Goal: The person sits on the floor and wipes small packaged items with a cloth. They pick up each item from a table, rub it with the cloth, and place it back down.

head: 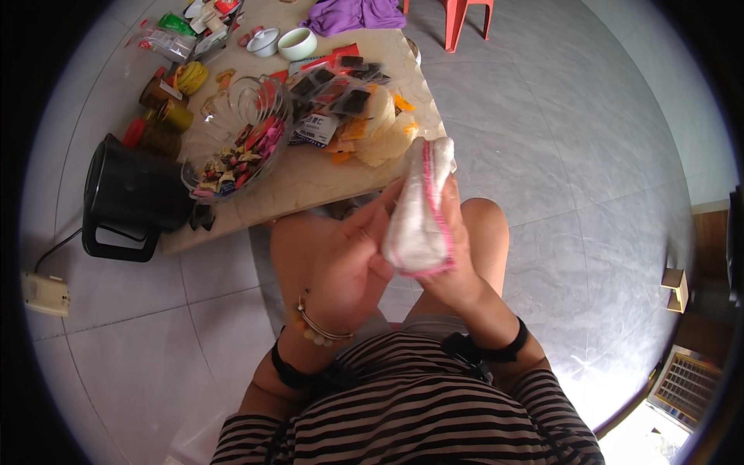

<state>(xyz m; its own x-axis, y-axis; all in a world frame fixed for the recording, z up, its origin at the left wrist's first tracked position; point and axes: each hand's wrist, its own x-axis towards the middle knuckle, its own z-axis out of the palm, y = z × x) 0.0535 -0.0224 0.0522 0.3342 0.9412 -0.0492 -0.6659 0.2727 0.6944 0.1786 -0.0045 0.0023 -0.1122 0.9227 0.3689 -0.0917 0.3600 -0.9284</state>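
A folded white cloth (414,232) with pink edging stands between my hands, above my knees and just off the table's near corner. My right hand (459,244) grips it from the right, with part of the fingers hidden behind the fabric. On the other side, my left hand (351,261) has its thumb against the cloth's lower left edge and its fingers along the left side. Motion blurs the left fingers and the lower end of the cloth. A beaded bracelet (314,331) circles my left wrist.
On the table (290,189) are a glass bowl (232,139) of wrapped sweets, several food packets (354,102), a black electric kettle (136,192), jars (154,136), a pale cup (297,44), a lidded bowl (263,42) and purple cloth (354,14). A red stool (456,23) stands beyond.
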